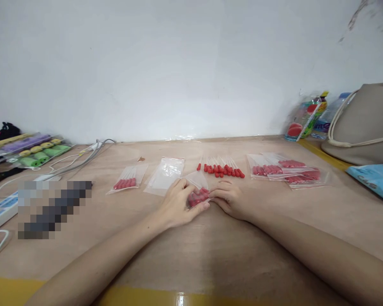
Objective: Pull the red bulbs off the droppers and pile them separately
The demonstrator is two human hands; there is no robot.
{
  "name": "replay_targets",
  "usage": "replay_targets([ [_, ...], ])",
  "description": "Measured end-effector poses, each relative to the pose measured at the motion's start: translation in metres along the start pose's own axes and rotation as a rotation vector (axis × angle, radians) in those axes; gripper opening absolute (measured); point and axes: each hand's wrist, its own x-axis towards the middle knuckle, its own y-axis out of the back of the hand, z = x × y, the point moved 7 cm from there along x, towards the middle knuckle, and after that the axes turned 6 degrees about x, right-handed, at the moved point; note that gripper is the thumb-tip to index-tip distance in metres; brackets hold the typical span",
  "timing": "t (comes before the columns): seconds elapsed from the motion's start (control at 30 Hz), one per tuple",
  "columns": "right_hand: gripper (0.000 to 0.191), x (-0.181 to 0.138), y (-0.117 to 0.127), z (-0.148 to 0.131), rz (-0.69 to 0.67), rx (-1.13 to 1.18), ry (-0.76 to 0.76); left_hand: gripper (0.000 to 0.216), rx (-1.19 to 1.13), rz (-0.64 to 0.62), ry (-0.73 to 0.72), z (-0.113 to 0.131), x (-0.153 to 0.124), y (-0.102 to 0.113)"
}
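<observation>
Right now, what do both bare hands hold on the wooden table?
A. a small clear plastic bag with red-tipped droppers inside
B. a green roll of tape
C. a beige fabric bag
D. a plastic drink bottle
A: the left hand and the right hand pinch a small clear plastic bag of red-tipped droppers between them, on the wooden table.

It looked like a small packing workshop: a plywood bench (191, 255) against a bare wall (178, 63), bagged droppers (287, 170) at two o'clock, cables (83, 159) and packaged goods (38, 153) at ten.
</observation>
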Motion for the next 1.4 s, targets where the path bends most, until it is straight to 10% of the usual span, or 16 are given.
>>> replay_targets([
  [0.17, 0.012, 0.005, -0.004, 0.01, 0.027, -0.021, -0.046, 0.012, -0.173, 0.054, -0.131, 0.002, 0.007, -0.021],
  [1.07, 0.01, 0.002, 0.009, 0.0, 0.196, -0.166, 0.032, 0.007, -0.502, 0.024, 0.124, -0.025, 0.013, -0.044],
  [1.4, 0.009, 0.009, 0.002, -0.004, 0.026, -0.186, -0.015, 0.013, -0.435, 0.031, 0.134, -0.023, 0.014, -0.042],
])
